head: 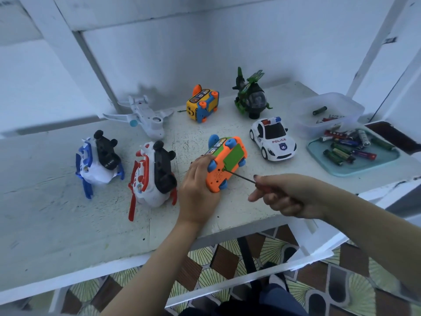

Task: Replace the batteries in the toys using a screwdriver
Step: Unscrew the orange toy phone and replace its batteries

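Observation:
An orange toy bus [222, 172] with blue wheels and a green battery cover lies tipped on its side near the middle of the white table [68, 224], underside facing me. My left hand [198, 181] grips its near left end and steadies it. My right hand [282, 197] holds a thin screwdriver [239, 175] by its dark red handle; the tip touches the underside beside the green cover. A teal tray [364, 166] at the right holds several loose batteries.
A police car [272, 139] stands right of the bus. Behind are a yellow bus [202, 106], a green helicopter [250, 96] and a white plane [143, 117]. Two toys, blue-white [98, 160] and red-white [152, 176], lie at left. A clear tub [328, 112] sits behind the tray.

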A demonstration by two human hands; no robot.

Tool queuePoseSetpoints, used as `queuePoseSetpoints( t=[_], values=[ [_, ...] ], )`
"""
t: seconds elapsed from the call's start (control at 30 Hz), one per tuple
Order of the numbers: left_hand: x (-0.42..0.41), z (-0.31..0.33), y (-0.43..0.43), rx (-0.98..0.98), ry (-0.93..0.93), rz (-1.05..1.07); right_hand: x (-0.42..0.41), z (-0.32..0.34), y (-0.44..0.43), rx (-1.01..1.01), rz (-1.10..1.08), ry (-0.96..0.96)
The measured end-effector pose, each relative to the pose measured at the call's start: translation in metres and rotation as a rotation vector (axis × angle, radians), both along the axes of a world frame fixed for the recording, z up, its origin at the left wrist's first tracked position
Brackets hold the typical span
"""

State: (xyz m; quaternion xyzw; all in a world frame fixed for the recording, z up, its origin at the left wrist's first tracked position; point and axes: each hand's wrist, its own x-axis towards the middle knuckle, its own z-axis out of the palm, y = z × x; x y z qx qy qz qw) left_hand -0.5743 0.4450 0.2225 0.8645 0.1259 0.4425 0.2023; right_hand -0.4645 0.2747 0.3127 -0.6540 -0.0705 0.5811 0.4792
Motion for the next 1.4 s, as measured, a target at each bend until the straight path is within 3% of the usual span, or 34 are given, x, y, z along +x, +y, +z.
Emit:
queuePoseSetpoints(
  t=[0.07,0.1,0.2,0.3,0.5,0.67,0.77,0.87,0.93,1.0,1.1,1.17,1.23,1.33,1.4],
  values=[
    [0.000,0.001,0.000,-0.019,-0.021,0.003,0.001,-0.001,0.000,0.055,-0.125,0.364],
    [0.000,0.001,-0.001,-0.026,-0.029,0.006,0.001,-0.001,0.000,0.087,-0.155,0.455],
    [0.000,0.002,-0.001,-0.027,-0.039,0.002,-0.001,-0.005,0.001,0.107,-0.162,0.440],
    [0.001,0.001,-0.001,-0.030,-0.047,0.026,-0.005,-0.009,0.002,0.065,-0.085,0.105],
    [0.002,0.004,-0.001,-0.091,-0.019,0.085,-0.011,-0.018,0.008,0.056,0.069,-0.854],
    [-0.001,0.004,-0.001,-0.127,-0.013,0.084,-0.007,-0.034,0.005,0.169,0.226,-1.589],
    [-0.001,0.004,-0.001,-0.151,-0.008,0.083,-0.005,-0.038,0.005,0.160,0.292,-1.871],
    [0.000,0.005,-0.001,-0.165,-0.003,0.086,-0.001,-0.037,0.003,0.183,0.317,-1.949],
    [0.000,0.005,-0.001,-0.190,0.001,0.092,-0.001,-0.032,0.005,0.185,0.270,-1.810],
    [0.000,0.006,-0.002,-0.214,-0.002,0.097,-0.004,-0.027,0.009,0.119,0.225,-1.510],
    [0.000,0.008,-0.003,-0.210,-0.004,0.093,-0.011,-0.017,0.017,-0.009,0.169,-0.761],
    [0.000,0.009,-0.003,-0.194,-0.005,0.089,-0.012,-0.011,0.018,0.011,0.100,-0.236],
    [-0.001,0.010,-0.004,-0.192,-0.010,0.086,-0.009,-0.005,0.016,0.063,-0.013,0.150],
    [-0.001,0.009,-0.002,-0.177,-0.008,0.082,0.001,0.001,0.016,0.128,-0.117,0.587],
    [0.000,0.006,-0.001,-0.183,-0.011,0.088,0.005,0.004,0.016,0.175,-0.108,0.735]
  ],
)
